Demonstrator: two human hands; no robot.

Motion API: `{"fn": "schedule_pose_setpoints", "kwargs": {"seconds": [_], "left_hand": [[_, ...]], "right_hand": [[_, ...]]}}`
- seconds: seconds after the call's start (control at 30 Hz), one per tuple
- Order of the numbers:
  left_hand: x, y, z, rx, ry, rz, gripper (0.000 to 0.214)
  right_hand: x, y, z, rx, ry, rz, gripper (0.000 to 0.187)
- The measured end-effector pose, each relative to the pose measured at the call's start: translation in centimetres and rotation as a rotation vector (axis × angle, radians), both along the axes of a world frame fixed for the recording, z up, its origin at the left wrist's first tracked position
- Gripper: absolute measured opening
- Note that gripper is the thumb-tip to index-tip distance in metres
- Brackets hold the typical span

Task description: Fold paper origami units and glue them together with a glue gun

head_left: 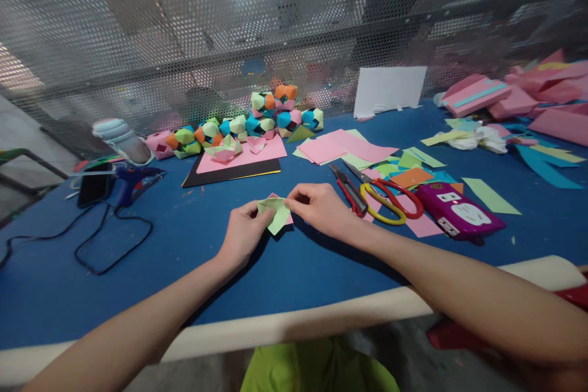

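Between my two hands is a small folded paper piece (277, 219), pale green in front with pink showing at its edges. It is held just above the blue table. My left hand (243, 229) pinches its left side, the thumb lying across the green face. At the upper right corner, my right hand (315, 207) has thumb and fingertips closed on the paper's edge. Scissors (386, 199) with red and yellow handles lie to the right of my right hand, beside a red-handled cutter (351, 193).
Folded paper balls (236, 127) line the back, behind a pink sheet (271, 153) on black card. Paper sheets (342, 146) and a purple pouch (459, 211) lie right. A glue gun (131, 184) with a looping cord, a phone (95, 185) and a bottle (123, 142) are left.
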State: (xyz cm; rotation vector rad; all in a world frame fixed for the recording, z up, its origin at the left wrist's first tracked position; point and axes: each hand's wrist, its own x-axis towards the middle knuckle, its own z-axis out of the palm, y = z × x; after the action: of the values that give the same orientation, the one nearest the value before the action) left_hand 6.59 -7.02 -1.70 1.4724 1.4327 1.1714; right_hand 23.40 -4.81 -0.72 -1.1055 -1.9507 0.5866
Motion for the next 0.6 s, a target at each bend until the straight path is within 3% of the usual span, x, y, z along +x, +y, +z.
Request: {"fn": "schedule_pose_setpoints", "kwargs": {"seconds": [0.43,0.6], "left_hand": [[-0.06,-0.09,0.1,0.022,0.014,-0.023,0.015],[0.27,-0.39,-0.17,0.03,0.003,-0.052,0.015]], "right_hand": [[-0.16,-0.03,-0.06,-0.113,0.036,0.052,0.011],[-0.67,-0.37,-0.6,-0.06,0.03,0.045,0.016]]}}
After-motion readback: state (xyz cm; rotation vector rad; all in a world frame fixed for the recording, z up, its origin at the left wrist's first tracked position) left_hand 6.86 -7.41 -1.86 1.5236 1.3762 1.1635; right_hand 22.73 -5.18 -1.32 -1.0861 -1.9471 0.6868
